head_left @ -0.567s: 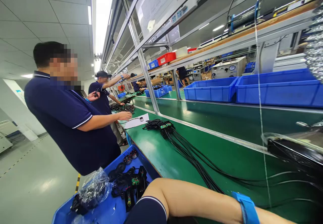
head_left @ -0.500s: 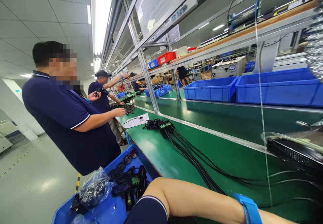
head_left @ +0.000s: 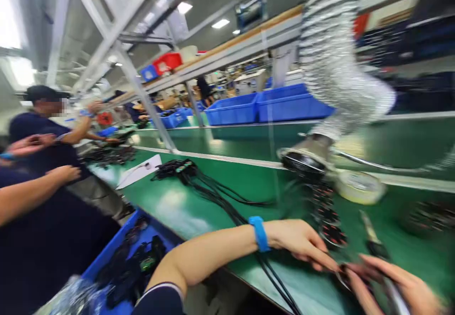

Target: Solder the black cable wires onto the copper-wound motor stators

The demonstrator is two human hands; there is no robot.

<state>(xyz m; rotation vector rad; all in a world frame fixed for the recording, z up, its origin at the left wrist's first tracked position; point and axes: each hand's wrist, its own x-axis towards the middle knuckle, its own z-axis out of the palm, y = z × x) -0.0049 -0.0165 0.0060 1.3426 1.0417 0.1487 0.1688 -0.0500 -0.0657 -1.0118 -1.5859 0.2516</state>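
My left hand (head_left: 302,243), with a blue band at the wrist, reaches over the green bench (head_left: 170,201). Its thumb and fingers pinch at a small dark part blurred by motion. Close against it, my right hand (head_left: 401,284) has its fingers closed at the same spot, and a shiny strip shows beside them; what it grips I cannot make out. Round black parts with red dots (head_left: 329,220) lie in a row just beyond the left hand. A pointed tool with a dark handle (head_left: 375,241) rests near the right hand. Black cables (head_left: 220,201) run under my left forearm.
A silver duct hose (head_left: 330,45) hangs down to a hood (head_left: 309,156) over the bench. Beside that lies a tape roll (head_left: 360,187). A blue crate of parts (head_left: 128,239) stands at left, near a co-worker's arm (head_left: 31,189). Blue bins (head_left: 234,109) line the back.
The view has swung right and down, bringing both my hands, the hood and the dotted parts into sight. The co-worker and crate have shifted left in the picture.
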